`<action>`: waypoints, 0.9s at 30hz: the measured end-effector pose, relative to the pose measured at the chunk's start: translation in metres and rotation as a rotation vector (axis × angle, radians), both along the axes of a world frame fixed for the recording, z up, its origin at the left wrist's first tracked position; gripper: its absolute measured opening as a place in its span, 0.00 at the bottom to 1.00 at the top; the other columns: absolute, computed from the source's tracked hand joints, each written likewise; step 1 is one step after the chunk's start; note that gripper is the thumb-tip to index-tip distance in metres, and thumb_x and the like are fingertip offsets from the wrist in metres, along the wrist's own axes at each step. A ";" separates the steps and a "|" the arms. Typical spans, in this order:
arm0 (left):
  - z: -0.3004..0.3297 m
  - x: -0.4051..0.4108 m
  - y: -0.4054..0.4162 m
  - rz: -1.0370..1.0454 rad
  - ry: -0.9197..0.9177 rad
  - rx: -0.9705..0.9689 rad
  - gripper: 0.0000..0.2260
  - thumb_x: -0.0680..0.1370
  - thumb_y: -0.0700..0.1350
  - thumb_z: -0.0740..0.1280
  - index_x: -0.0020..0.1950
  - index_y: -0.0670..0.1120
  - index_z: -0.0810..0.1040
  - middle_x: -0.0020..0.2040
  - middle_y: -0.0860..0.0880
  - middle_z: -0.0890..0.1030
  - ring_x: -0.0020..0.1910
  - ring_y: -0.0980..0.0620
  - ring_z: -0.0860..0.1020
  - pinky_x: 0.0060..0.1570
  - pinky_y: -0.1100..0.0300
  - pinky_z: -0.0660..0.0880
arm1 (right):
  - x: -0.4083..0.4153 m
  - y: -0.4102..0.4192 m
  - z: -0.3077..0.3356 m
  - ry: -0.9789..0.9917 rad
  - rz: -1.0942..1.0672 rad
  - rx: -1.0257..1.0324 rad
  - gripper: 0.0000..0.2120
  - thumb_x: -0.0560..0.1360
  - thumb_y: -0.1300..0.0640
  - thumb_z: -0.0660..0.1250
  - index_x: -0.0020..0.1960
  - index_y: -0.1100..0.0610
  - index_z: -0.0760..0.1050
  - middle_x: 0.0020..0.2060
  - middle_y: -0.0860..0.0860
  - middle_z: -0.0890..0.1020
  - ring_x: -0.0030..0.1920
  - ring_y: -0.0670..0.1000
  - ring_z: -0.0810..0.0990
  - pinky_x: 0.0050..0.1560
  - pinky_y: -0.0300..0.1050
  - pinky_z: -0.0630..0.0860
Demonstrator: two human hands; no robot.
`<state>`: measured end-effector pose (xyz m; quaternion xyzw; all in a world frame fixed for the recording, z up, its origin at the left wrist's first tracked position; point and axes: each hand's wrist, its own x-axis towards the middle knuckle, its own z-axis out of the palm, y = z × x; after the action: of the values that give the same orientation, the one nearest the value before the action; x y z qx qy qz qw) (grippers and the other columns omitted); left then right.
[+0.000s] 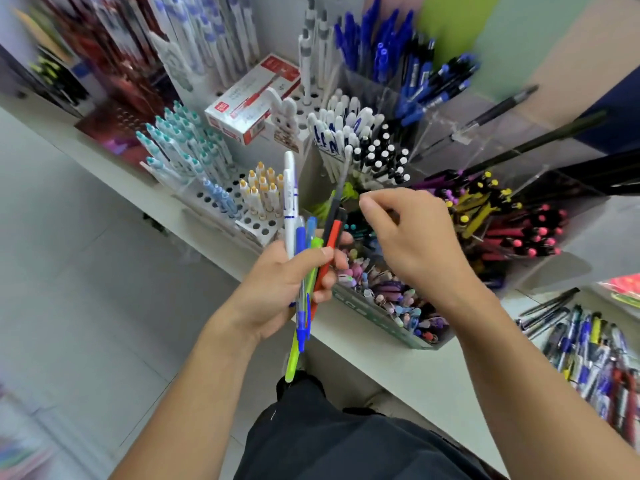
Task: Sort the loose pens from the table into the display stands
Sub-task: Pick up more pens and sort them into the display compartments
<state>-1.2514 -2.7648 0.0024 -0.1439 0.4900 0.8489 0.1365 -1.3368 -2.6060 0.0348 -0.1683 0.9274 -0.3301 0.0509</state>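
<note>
Clear display stands (502, 161) on the white surface (408, 368) hold pens sorted by kind: blue ones at the back, white-capped ones, yellow-tipped, pink-tipped. A perforated rack (256, 226) holds teal and orange-capped pens. The left hand (287, 285) grips a bundle of about six pens (304, 258). The right hand (412, 237) hovers above the stands, fingers curled, apparently empty. Loose pens (595, 355) lie far right

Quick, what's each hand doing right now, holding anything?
Left hand: closed around a bundle of pens.
Right hand: fingers pinched above the stands; whether it holds anything cannot be told.
</note>
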 end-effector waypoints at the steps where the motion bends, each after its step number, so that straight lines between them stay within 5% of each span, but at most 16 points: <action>1: 0.002 0.000 0.002 -0.049 0.023 -0.024 0.08 0.80 0.37 0.66 0.50 0.43 0.84 0.41 0.43 0.82 0.32 0.53 0.73 0.27 0.63 0.69 | 0.005 0.003 0.009 -0.145 -0.021 -0.219 0.18 0.82 0.51 0.65 0.42 0.64 0.80 0.33 0.59 0.79 0.32 0.48 0.74 0.36 0.49 0.74; 3: 0.007 -0.001 0.009 -0.136 0.055 -0.064 0.09 0.81 0.37 0.65 0.50 0.45 0.85 0.42 0.42 0.83 0.33 0.51 0.75 0.29 0.62 0.71 | 0.010 0.011 0.020 -0.348 -0.043 -0.507 0.13 0.79 0.53 0.70 0.42 0.63 0.82 0.28 0.54 0.76 0.27 0.43 0.71 0.30 0.40 0.69; 7: 0.015 -0.008 0.025 -0.138 0.065 -0.154 0.07 0.81 0.39 0.63 0.55 0.39 0.78 0.42 0.41 0.85 0.34 0.48 0.79 0.30 0.60 0.76 | 0.006 0.030 0.020 -0.378 -0.089 -0.552 0.07 0.74 0.60 0.75 0.44 0.65 0.82 0.29 0.56 0.79 0.29 0.46 0.73 0.32 0.40 0.71; 14: 0.020 -0.016 0.037 -0.220 0.005 -0.150 0.15 0.76 0.44 0.67 0.62 0.43 0.74 0.41 0.43 0.82 0.29 0.53 0.71 0.25 0.64 0.66 | 0.009 0.058 0.034 -0.355 -0.259 -0.858 0.04 0.82 0.60 0.64 0.51 0.54 0.78 0.44 0.52 0.86 0.44 0.49 0.82 0.44 0.44 0.79; 17: 0.023 -0.020 0.048 -0.209 0.038 -0.143 0.12 0.77 0.43 0.69 0.59 0.43 0.76 0.39 0.45 0.78 0.28 0.55 0.69 0.24 0.65 0.65 | 0.008 0.082 0.057 -0.264 -0.327 -1.061 0.08 0.86 0.57 0.54 0.57 0.54 0.73 0.36 0.54 0.79 0.35 0.55 0.80 0.39 0.52 0.82; 19: 0.027 -0.026 0.057 -0.121 0.030 -0.009 0.10 0.78 0.41 0.68 0.59 0.42 0.77 0.38 0.46 0.76 0.28 0.56 0.68 0.23 0.67 0.64 | 0.008 0.105 0.067 -0.217 -0.359 -0.988 0.12 0.87 0.55 0.52 0.60 0.52 0.75 0.30 0.52 0.70 0.25 0.51 0.67 0.25 0.43 0.72; 22: 0.039 -0.040 0.072 -0.046 0.064 0.106 0.08 0.78 0.41 0.65 0.57 0.44 0.77 0.39 0.47 0.76 0.28 0.56 0.68 0.23 0.67 0.64 | 0.009 0.141 0.074 -0.185 -0.408 -0.645 0.16 0.85 0.60 0.56 0.50 0.50 0.82 0.28 0.52 0.68 0.23 0.47 0.61 0.23 0.37 0.59; 24: 0.048 -0.048 0.082 -0.060 0.106 0.072 0.10 0.77 0.41 0.65 0.58 0.43 0.77 0.39 0.47 0.77 0.29 0.56 0.69 0.24 0.67 0.65 | 0.013 0.165 0.085 -0.099 -0.404 -0.408 0.14 0.79 0.67 0.60 0.45 0.54 0.81 0.26 0.52 0.68 0.26 0.50 0.63 0.27 0.43 0.60; 27: 0.058 -0.057 0.096 -0.082 0.137 -0.010 0.09 0.78 0.41 0.65 0.58 0.42 0.76 0.40 0.46 0.79 0.30 0.55 0.71 0.25 0.66 0.66 | 0.013 0.191 0.108 0.100 -0.394 -0.057 0.18 0.78 0.61 0.68 0.46 0.36 0.85 0.26 0.44 0.76 0.27 0.43 0.70 0.34 0.41 0.69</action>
<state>-1.3079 -2.6686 0.0609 -0.0660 0.5077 0.8480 0.1369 -1.3239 -2.4153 0.1430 -0.0011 0.9340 -0.3512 -0.0654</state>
